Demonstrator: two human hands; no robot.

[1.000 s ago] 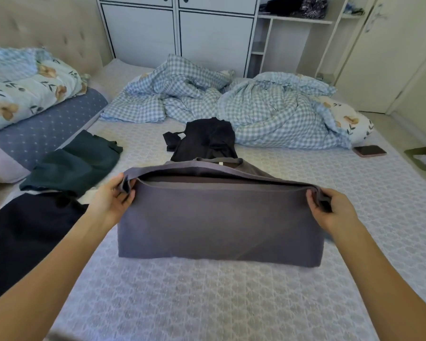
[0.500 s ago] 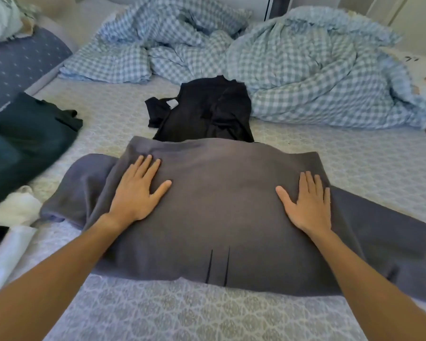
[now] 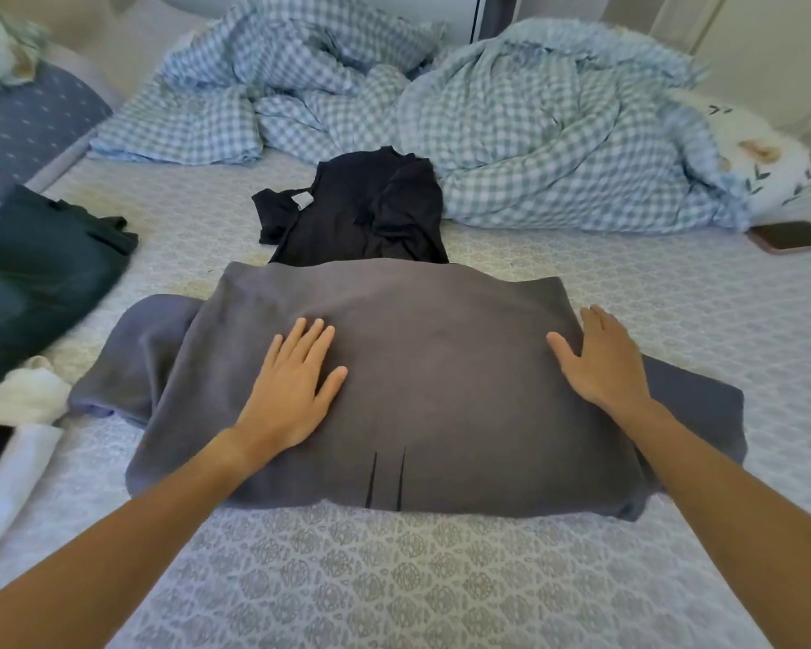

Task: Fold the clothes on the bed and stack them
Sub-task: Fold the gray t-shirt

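Pressing flat, the left hand [image 3: 291,391] and right hand [image 3: 605,363] smooth the half-folded grey shirt [image 3: 441,367]; sleeves unfolded, black top [image 3: 361,213] and green garment [image 3: 34,274] remain, nothing stacked.

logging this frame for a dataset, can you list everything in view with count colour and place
grey garment: 1, grey, centre of the bed, spread flat with both sleeves sticking out
black garment: 1, black, crumpled just beyond the grey one
dark green garment: 1, dark green, left edge
white clothes: white, near left, count unclear
checked duvet: 1, blue and white, bunched at the far side
floral pillow: 1, white with flowers, far right
blue pillow: 1, blue, dotted, far left
phone: 1, dark, right edge
bed sheet: 1, pale patterned, under everything
left hand: flat on the grey garment
right hand: flat on its right side
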